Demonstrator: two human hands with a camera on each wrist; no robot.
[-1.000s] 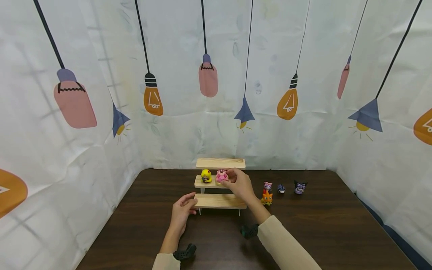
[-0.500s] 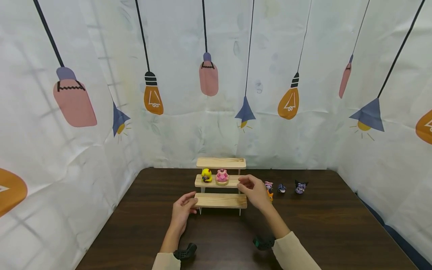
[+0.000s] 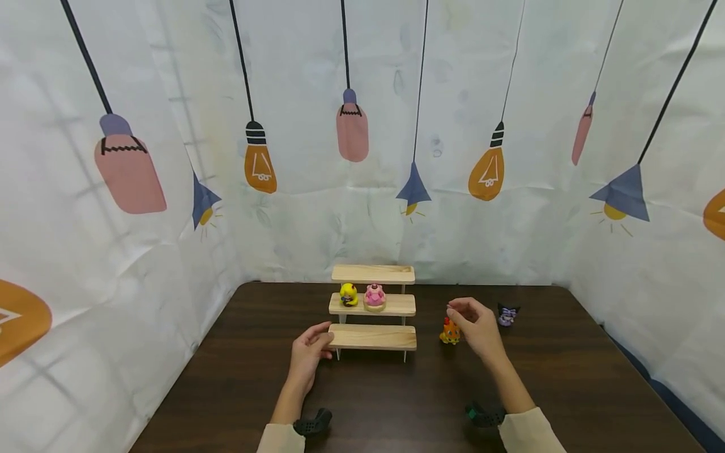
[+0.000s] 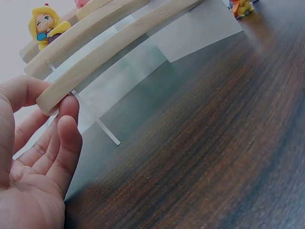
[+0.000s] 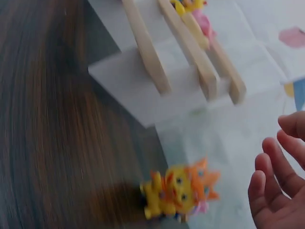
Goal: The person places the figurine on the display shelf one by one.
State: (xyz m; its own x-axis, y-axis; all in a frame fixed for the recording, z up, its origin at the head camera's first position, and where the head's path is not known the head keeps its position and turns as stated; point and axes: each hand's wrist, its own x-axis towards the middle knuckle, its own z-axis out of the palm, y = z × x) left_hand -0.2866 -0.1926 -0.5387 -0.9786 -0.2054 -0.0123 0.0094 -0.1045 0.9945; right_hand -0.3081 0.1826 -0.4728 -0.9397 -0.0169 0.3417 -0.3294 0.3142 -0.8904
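Observation:
My left hand (image 3: 306, 357) pinches the left end of the lowest board of a three-step wooden display stand (image 3: 374, 338), thumb above and fingers below in the left wrist view. On the middle step sit a yellow-haired figurine (image 3: 348, 295) and, beside it, a pink figurine (image 3: 375, 298). To the right of the stand my right hand (image 3: 480, 328) hovers with bent fingers beside an orange-and-yellow figurine (image 3: 450, 333). Nothing shows between those fingers in the right wrist view. A bit of pink from another figurine (image 5: 202, 208) peeks out behind the orange one.
A dark-eared purple figurine (image 3: 507, 314) stands right of my right hand. The dark wooden table (image 3: 396, 396) reaches back to a white curtain (image 3: 283, 239) printed with lamps. Thin legs (image 4: 108, 131) hold up the stand's front board.
My right hand has let go of the pink figurine on the middle step and moved right to the loose figurines, covering some of them. My left hand stays on the stand.

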